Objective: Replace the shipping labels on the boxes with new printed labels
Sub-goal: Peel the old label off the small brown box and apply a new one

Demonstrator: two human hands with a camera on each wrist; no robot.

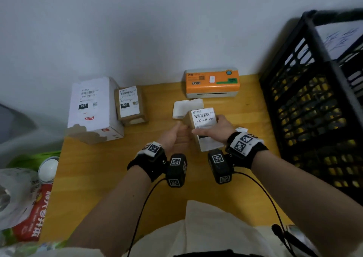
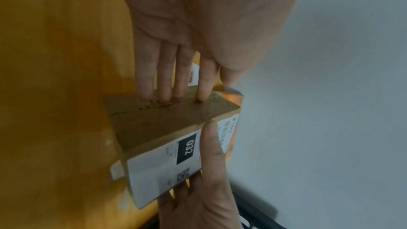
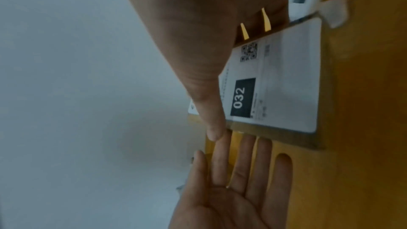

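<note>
A small brown box (image 1: 203,128) with a white printed label (image 1: 204,119) reading 032 lies on the yellow table (image 1: 102,178), between my two hands. My left hand (image 1: 179,132) presses straight fingers (image 2: 163,76) flat against the box's bare brown side (image 2: 158,123). My right hand (image 1: 218,126) grips the box from the other side, its thumb (image 3: 211,111) laid across the label (image 3: 275,84) and its fingers round the far edge. The same label (image 2: 167,166) fills the box's top face in the left wrist view.
An orange and white label printer (image 1: 212,82) stands at the back, with white backing paper (image 1: 186,106) before it. A large white box (image 1: 92,109) and a brown box (image 1: 130,104), both labelled, sit at the back left. A black crate (image 1: 314,109) walls off the right.
</note>
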